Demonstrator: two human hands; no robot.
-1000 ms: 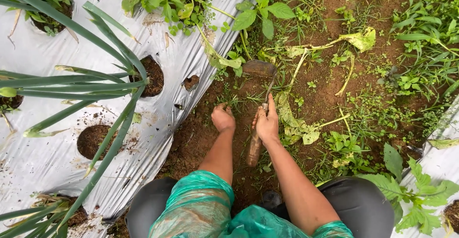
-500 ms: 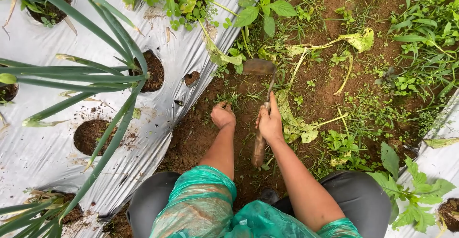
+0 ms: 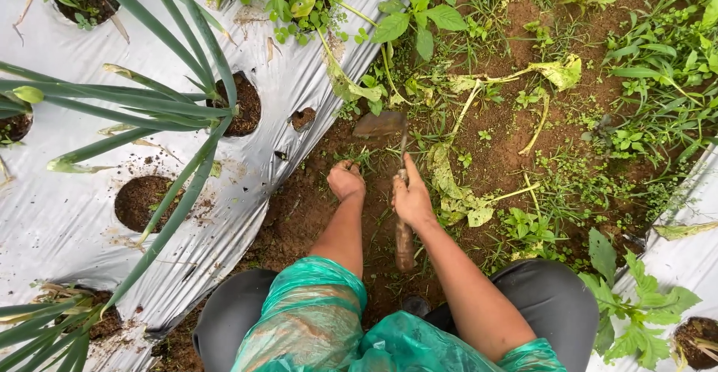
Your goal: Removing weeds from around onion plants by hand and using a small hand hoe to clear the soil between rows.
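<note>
Right hand (image 3: 412,198) clamped on hoe (image 3: 389,140) — left hand (image 3: 346,180) fisted in weeds (image 3: 359,157); plastic mulch (image 3: 67,192) beside.

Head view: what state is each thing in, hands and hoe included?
Left hand: closed, down among small weeds on the soil.
Right hand: grip around the hoe handle.
Hand hoe: blade on soil.
Plastic mulch sheet: dirt-spattered, edge torn.
Pulled leaves: wilted, lying flat.

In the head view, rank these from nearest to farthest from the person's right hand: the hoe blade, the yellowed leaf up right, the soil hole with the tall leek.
1. hoe blade, just ahead of the right hand.
2. yellowed leaf, up right.
3. soil hole, left on the plastic sheet; nearly level with the leaf.
</note>
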